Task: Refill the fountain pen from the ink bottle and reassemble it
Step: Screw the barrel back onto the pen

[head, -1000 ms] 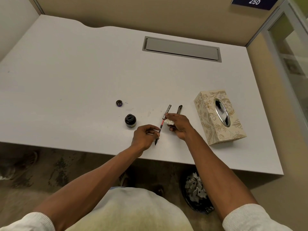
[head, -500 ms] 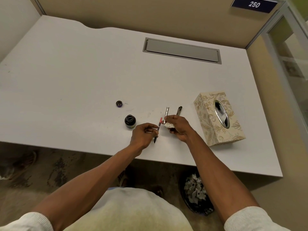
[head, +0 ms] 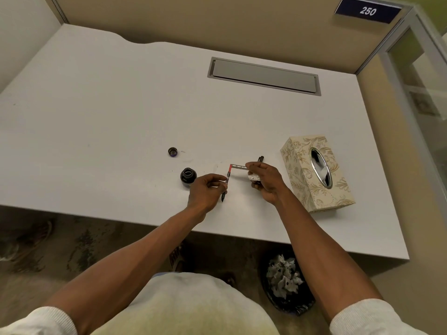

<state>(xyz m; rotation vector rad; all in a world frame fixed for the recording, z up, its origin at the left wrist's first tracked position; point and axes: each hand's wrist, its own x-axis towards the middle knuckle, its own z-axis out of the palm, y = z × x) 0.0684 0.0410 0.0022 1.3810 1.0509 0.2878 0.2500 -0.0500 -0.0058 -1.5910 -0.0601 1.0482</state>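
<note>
My left hand [head: 207, 189] pinches the pen's nib section with its red-tipped converter [head: 227, 175], nib pointing toward me. My right hand [head: 264, 182] holds the silver pen barrel [head: 238, 167] level, its open end close to the converter's red tip, and also grips a crumpled white tissue [head: 254, 177]. The open ink bottle [head: 188, 177] stands just left of my left hand. Its small cap [head: 173, 151] lies farther back on the white desk [head: 121, 131]. The dark pen cap [head: 260, 158] lies behind my right hand.
A patterned tissue box [head: 314, 172] stands right of my hands. A grey cable hatch [head: 264, 76] sits at the desk's back. Below the front edge, a black bin with used tissues [head: 284, 281] stands on the floor.
My right hand has lifted the silver barrel off the desk and turned it level toward the converter's tip. My left hand has tilted the nib section more upright.
</note>
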